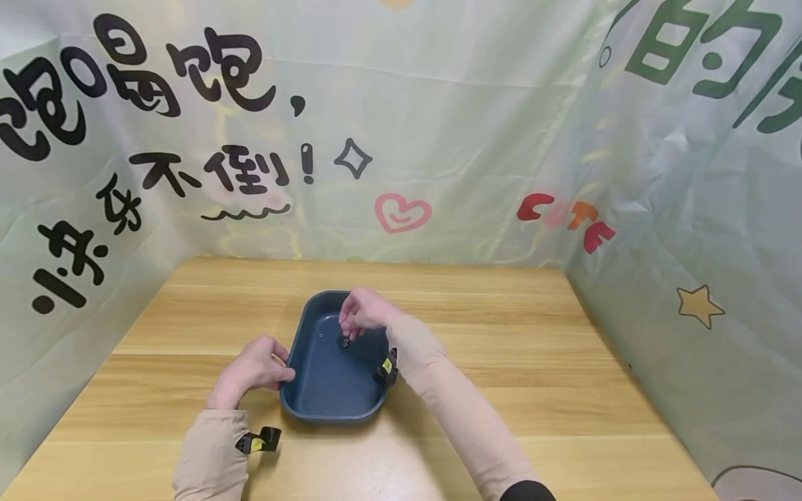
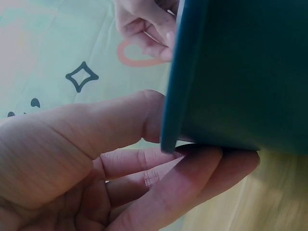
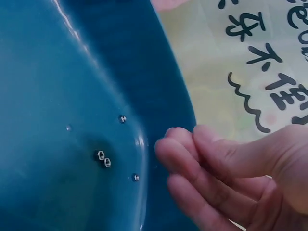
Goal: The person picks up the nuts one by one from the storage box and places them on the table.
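A dark blue rectangular tray with raised walls sits on the table. My left hand grips its left side; in the left wrist view the thumb lies at the rim and the fingers reach under it. My right hand is over the tray's far right part, fingers bent and thumb against the fingertips. I cannot tell whether anything is between them. Two small metal nuts show close below these fingers. A smaller-looking nut and another nut are near the tray's wall.
The wooden table extends around the tray. Printed fabric with lettering and drawings hangs behind it and at both sides. Each sleeve bears a black wrist camera.
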`<state>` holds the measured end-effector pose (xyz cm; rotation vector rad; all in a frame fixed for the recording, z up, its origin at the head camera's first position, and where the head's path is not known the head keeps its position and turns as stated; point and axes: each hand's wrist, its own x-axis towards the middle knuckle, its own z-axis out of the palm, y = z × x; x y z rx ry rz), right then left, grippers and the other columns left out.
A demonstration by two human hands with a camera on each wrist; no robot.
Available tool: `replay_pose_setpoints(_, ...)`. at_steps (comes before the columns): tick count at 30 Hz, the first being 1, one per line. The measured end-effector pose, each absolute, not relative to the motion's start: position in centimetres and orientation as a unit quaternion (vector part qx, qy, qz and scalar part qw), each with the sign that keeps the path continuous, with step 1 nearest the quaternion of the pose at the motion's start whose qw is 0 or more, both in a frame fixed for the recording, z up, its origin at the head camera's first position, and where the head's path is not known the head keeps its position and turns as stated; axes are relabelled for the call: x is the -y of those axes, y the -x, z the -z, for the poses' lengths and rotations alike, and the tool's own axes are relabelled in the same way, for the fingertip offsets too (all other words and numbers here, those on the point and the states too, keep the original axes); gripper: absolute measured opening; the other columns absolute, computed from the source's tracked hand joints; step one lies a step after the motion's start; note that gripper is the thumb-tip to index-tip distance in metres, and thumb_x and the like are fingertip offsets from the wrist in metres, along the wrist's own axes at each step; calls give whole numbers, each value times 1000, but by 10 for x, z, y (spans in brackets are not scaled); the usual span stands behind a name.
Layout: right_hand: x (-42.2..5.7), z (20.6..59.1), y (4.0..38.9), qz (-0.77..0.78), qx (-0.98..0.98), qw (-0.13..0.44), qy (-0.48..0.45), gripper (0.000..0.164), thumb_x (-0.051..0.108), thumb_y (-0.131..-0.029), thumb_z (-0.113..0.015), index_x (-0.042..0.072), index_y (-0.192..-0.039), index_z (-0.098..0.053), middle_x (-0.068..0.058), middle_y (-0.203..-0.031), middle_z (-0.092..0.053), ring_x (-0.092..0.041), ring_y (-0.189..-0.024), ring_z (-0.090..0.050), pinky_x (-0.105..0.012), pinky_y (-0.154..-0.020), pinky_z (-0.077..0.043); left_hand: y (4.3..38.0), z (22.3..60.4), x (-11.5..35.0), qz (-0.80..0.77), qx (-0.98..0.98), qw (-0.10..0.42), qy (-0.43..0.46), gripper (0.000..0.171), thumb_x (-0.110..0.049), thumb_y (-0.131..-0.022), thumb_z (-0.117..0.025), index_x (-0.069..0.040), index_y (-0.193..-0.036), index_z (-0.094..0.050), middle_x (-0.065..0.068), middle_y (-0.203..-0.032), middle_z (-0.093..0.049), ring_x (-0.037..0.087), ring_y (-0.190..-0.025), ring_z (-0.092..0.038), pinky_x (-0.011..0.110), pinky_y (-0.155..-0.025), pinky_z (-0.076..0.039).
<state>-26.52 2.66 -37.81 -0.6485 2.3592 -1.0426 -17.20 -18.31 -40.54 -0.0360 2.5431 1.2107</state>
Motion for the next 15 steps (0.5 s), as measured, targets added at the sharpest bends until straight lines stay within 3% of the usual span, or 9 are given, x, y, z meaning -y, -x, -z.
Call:
replay_pose_setpoints(3,-32,378,265,383,-862,218,249,11,0,-78,-62,-4,-88,-62,-22,-81,-67,-27,-63,-66,-37,-61,-57,172,406,183,-427,-890,160,13,32,1,-65,-66,12,-94,-56,20,-87,-59,17,-61,-63,29,-56,-58)
replay_pose_setpoints(9,-42,376,261,366,-876,147,277,6,6,-75,-67,5,-81,-64,-7,-72,-64,-16,-58,-58,-17,-53,-50,173,406,183,-429,-889,159,14,32,1,-65,-65,12,-93,-56,19,-86,-59,17,-61,-63,29,-55,-57)
replay_pose_setpoints(15,-53,378,255,396,-867,87,288,7,9,-76,-68,7,-82,-65,1,-66,-55,-7,-56,-47,-15,-52,-40,173,406,183,-430,-888,160,16,33,1,-65,-65,12,-94,-56,20,-86,-59,17,-61,-63,29,-56,-58)
